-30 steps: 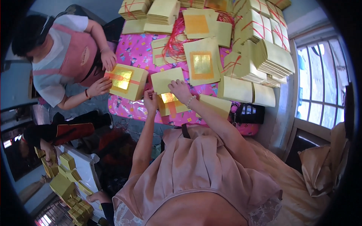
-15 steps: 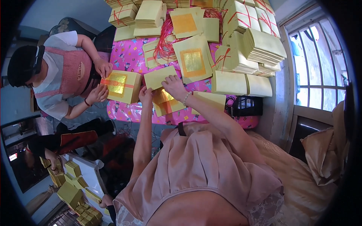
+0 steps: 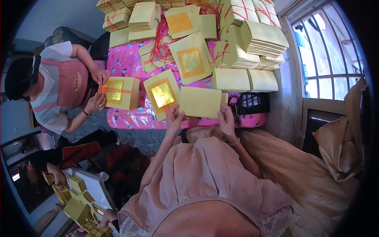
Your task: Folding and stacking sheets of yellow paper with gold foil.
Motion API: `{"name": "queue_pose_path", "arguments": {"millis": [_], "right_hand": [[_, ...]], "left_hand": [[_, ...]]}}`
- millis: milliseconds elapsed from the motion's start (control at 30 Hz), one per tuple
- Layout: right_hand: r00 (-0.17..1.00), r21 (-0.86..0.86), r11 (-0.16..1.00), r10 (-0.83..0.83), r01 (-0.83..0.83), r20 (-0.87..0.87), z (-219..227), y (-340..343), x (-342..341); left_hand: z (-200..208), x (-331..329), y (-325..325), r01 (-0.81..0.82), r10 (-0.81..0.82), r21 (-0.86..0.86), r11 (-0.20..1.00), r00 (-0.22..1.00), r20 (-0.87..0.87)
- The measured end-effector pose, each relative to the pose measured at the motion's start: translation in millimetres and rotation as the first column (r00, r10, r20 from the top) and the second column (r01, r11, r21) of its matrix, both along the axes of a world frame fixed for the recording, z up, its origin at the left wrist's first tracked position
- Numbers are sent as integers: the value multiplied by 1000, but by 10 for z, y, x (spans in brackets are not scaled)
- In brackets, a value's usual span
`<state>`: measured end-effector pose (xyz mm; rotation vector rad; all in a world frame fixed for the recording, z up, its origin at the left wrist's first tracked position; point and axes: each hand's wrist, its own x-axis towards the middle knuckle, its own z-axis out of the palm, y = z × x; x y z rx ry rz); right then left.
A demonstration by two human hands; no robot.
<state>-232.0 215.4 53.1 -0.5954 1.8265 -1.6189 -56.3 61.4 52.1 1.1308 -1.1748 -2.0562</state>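
Far right: yellow paper bundles [image 3: 252,39] tied with red string; near centre: a gold-foiled yellow stack [image 3: 162,94].

head-worn fisheye, downward over table [image 3: 130,63]

A stack of paper sheets [image 3: 200,102] is held between the left hand [image 3: 175,117] and the right hand [image 3: 227,118] at the near edge of the desk [image 3: 126,63]. Just to its left a foil-faced stack [image 3: 162,96] is laid on the desk. Further left a tied bundle [image 3: 118,93] is gripped by a co-worker's hands [image 3: 98,89]. Behind these, more stacks [image 3: 252,43] are piled across the desk. A window [image 3: 329,59] is set to the right, and a basket [image 3: 249,103] is placed below the right-hand stacks.
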Motion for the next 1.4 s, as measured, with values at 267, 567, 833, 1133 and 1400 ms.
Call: {"name": "queue_pose_path", "arguments": {"millis": [267, 567, 833, 1133, 1400], "right_hand": [[963, 342, 936, 10, 86, -270, 33, 138, -225], [833, 516, 855, 249, 50, -494, -266, 171, -396], [860, 519, 855, 271, -8, -433, -271, 154, -470], [886, 506, 862, 257, -29, -387, -269, 152, -483], [818, 517, 845, 388, -132, -425, -389, 129, -534]], "left_hand": [[-400, -257, 331, 246, -124, -292, 924, 916, 381], [-477, -422, 432, 324, 74, -617, 717, 845, 530], [-431, -376, 305, 350, -3, -538, 767, 840, 543], [-512, -265, 278, 258, 60, -492, 832, 839, 541], [-636, -328, 424, 236, 5, -442, 865, 878, 478]]}}
